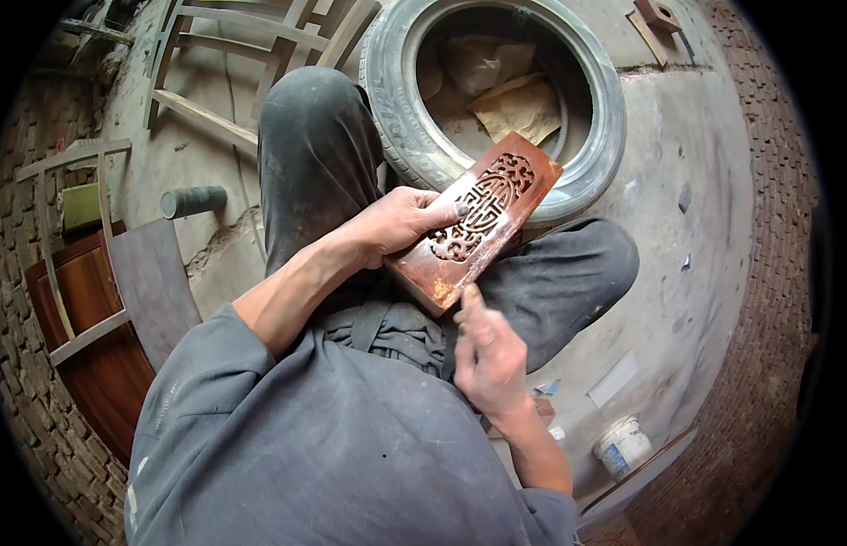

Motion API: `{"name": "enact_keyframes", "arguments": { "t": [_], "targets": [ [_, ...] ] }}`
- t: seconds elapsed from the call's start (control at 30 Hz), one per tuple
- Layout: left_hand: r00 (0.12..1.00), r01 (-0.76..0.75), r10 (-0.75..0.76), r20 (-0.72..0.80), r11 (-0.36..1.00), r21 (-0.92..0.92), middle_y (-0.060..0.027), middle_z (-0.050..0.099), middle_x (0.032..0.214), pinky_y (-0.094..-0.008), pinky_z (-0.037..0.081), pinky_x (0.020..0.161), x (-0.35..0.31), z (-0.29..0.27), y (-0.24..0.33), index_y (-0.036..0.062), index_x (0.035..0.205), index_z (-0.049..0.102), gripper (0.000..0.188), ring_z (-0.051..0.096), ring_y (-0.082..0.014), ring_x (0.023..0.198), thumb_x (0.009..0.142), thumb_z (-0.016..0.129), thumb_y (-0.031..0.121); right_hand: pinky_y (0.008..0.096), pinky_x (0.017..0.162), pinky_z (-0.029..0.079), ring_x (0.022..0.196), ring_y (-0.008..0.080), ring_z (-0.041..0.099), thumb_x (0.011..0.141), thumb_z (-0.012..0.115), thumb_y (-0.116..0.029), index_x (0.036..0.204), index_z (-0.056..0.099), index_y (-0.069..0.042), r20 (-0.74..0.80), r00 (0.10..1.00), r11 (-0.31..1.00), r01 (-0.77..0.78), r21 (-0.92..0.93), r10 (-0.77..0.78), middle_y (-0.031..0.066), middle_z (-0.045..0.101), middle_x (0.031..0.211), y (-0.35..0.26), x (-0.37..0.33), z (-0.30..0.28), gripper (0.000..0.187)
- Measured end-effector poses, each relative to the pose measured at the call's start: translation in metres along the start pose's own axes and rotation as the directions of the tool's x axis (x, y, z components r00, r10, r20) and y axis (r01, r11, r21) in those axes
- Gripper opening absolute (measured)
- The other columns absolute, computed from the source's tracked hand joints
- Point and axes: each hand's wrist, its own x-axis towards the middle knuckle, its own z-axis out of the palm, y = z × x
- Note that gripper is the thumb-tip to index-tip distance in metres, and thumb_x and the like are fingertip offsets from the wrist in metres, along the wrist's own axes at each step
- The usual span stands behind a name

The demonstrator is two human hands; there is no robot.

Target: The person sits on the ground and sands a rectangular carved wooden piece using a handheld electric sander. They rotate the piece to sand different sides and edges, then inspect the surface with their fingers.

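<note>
A reddish-brown wooden box [482, 214] with a pierced, carved top face is tilted above my lap, one end pointing toward the tyre. My left hand [400, 223] grips it by the left long side, thumb lying over the carving and fingers hidden beneath. At the box's near right corner, where the finish looks pale and worn, is my right hand [490, 359]. Its fingers are curled in and slightly blurred, the index fingertip at the corner edge. Whether a small thing is pinched in them I cannot make out.
Beyond my knees a grey-coated tyre [614, 118] lies flat, with brownish paper [519, 107] inside. Wooden frames [268, 45] stand at far left. Leftward are a dark cylinder [194, 201] and a reddish wooden panel [91, 355]. A white tub [623, 446] sits at lower right.
</note>
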Motion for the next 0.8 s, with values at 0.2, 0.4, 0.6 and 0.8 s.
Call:
{"name": "enact_keyframes", "arguments": {
  "t": [0.2,0.4,0.6,0.8],
  "targets": [
    [1.0,0.0,0.0,0.008,1.0,0.021,-0.0065,0.078,0.106,-0.0288,0.06,0.08,0.001,0.003,0.001,-0.006,0.12,0.073,0.033,0.072,-0.0099,0.088,0.108,0.07,0.025,0.0337,0.067,0.053,0.074,0.02,0.063,0.081,0.071,0.001,0.142,0.072,-0.013,0.164,0.954,0.967,0.253,0.009,-0.251,0.0035,0.063,0.093,-0.012,-0.002,-0.003,0.063],
    [0.999,-0.037,0.036,0.017,0.998,0.057,-0.0059,0.077,0.107,-0.0294,0.059,0.083,0.003,-0.003,-0.004,-0.0056,0.122,0.073,0.036,0.07,-0.01,0.092,0.108,0.071,0.027,0.037,0.071,0.056,0.081,0.0249,0.065,0.082,0.068,0.004,0.154,0.061,-0.015,0.078,0.997,0.951,-0.005,-0.308,0.031,0.007,0.065,0.099,0.012,0.014,-0.007,0.075],
    [0.998,-0.065,0.062,0.022,0.989,0.136,-0.0049,0.077,0.104,-0.0299,0.058,0.08,0.006,-0.007,-0.009,-0.0055,0.119,0.074,0.036,0.069,-0.0098,0.088,0.108,0.072,0.029,0.0397,0.077,0.056,0.083,0.0261,0.065,0.083,0.067,0.001,0.156,0.06,-0.014,0.153,0.988,0.969,0.045,-0.243,-0.008,0.0081,0.066,0.101,0.007,0.002,0.0,0.074],
    [0.999,-0.04,0.038,0.02,0.994,0.105,-0.0021,0.075,0.107,-0.0281,0.058,0.085,-0.001,0.004,0.0,-0.0055,0.124,0.072,0.037,0.068,-0.0078,0.093,0.108,0.071,0.027,0.0388,0.08,0.058,0.089,0.0259,0.068,0.083,0.073,0.003,0.137,0.071,-0.008,0.091,0.996,0.965,0.021,-0.262,0.003,0.0071,0.07,0.105,0.005,0.006,-0.018,0.055]
  ]
}}
